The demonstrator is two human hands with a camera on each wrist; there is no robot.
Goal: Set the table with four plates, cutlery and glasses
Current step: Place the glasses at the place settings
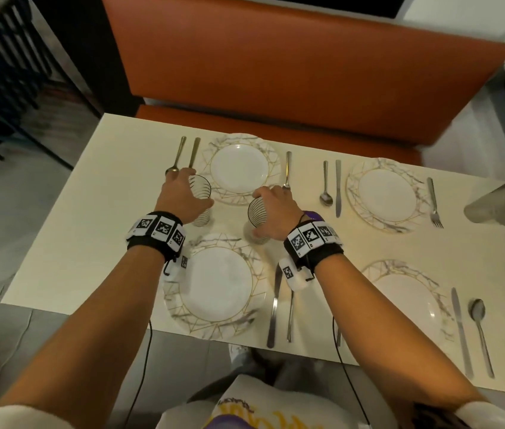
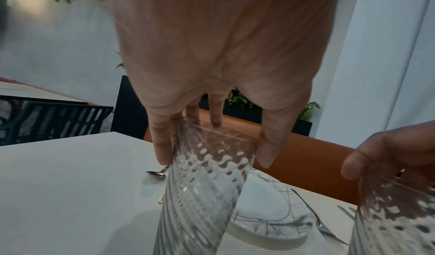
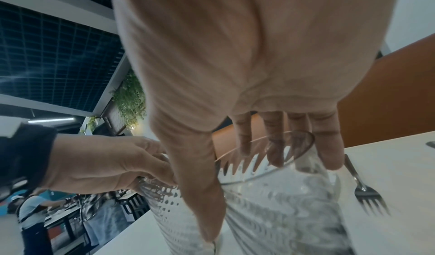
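Head view is showing four plates lying on the table [image 1: 68,230], each with cutlery beside it, so the glasses look like the step in hand. The left hand [image 1: 180,196] is wrapping its fingers [image 2: 162,143] and thumb round the left glass [image 1: 200,201], near the rim; that glass is standing between the far left plate [image 1: 239,140] and the near left plate [image 1: 218,289], just beside a spoon [image 1: 177,156] and another utensil. The right hand [image 1: 276,212] is gripping the right glass [image 1: 257,222] the same way, fingers [image 3: 329,147] curled over its far side and thumb down the near side. This glass is sitting just right of the gap between the two left plates, close to a fork [image 1: 287,170]. Whether either base is resting on the table or hanging just above it is hard to tell.

Further glasses [image 1: 498,202] are showing blurred at the right edge, next to the far right plate [image 1: 384,165]; the near right plate [image 1: 399,267] is lying with no glass by it.

My judgement: both glasses are being placed for the two left settings. The next move is calling for setting each one upright clear of the plate rims and cutlery, then loosening both grips straight upward so neither glass is tipping, and reaching right for the remaining glasses.
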